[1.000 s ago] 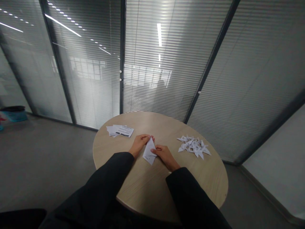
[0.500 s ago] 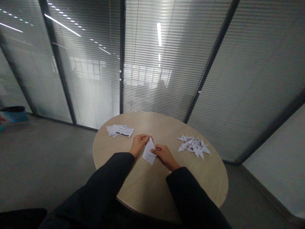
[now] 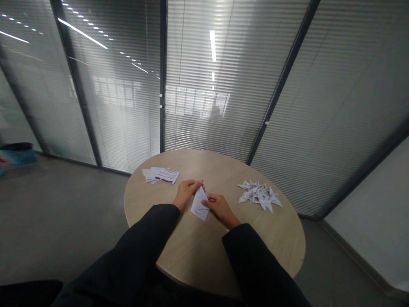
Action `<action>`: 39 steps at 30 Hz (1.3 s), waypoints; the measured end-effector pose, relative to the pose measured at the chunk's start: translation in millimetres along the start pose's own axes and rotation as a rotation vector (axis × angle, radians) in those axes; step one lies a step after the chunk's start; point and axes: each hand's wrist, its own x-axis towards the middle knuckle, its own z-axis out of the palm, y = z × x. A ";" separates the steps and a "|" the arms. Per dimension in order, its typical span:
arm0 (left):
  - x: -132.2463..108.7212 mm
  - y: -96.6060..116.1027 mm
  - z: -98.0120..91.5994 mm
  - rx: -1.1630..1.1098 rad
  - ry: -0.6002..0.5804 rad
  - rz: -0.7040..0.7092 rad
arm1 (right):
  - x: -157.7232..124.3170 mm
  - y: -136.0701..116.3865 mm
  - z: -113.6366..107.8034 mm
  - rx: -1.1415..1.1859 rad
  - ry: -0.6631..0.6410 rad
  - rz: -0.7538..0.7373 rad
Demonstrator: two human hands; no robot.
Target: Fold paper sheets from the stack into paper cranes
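Note:
Between my two hands is a folded piece of white paper (image 3: 198, 204), kite-shaped, its narrow tip pointing away from me and some print near its lower end. My left hand (image 3: 187, 191) pinches it at the far tip, thumb on top. On the paper's right edge, my right hand (image 3: 221, 208) grips with thumb and fingers; the fingers underneath are partly hidden. To the right lies a pile of folded white paper cranes (image 3: 260, 195). Several flat printed sheets (image 3: 161, 175) lie overlapped at the table's far left.
The round wooden table (image 3: 191, 160) stands close to a glass partition with blinds (image 3: 198, 128). A blue bin (image 3: 19, 154) with a dark rim is on the floor at far left. A dark shape sits at the lower left corner.
My left fingers have shifted very slightly at the paper's tip, which now shows less beyond the thumb. Otherwise the hands and paper stay in place.

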 end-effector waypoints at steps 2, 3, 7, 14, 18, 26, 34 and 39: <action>0.0 0.1 0.0 0.032 0.006 -0.007 | 0.4 0.5 0.1 -0.007 0.009 -0.010; 0.0 0.2 0.1 0.027 0.013 -0.018 | 0.7 0.6 0.0 -0.003 0.010 -0.012; -0.7 1.5 1.2 -0.035 0.008 -0.029 | 2.0 1.4 -0.4 0.016 0.002 -0.008; -1.3 2.5 2.1 -0.077 -0.012 -0.032 | 1.5 2.4 -0.1 0.035 0.010 0.002; -1.1 1.9 2.2 -0.077 -0.012 -0.035 | 0.9 1.6 -0.1 0.032 0.006 0.001; -2.1 1.0 0.0 -0.057 0.024 -0.008 | -0.4 -3.6 -0.7 0.029 -0.047 0.019; -4.5 2.7 1.7 0.000 -0.005 0.058 | -1.8 -7.1 4.0 0.099 0.026 -0.025; -4.2 3.1 1.6 0.043 -0.013 0.033 | -0.6 -6.0 2.9 0.028 0.056 -0.036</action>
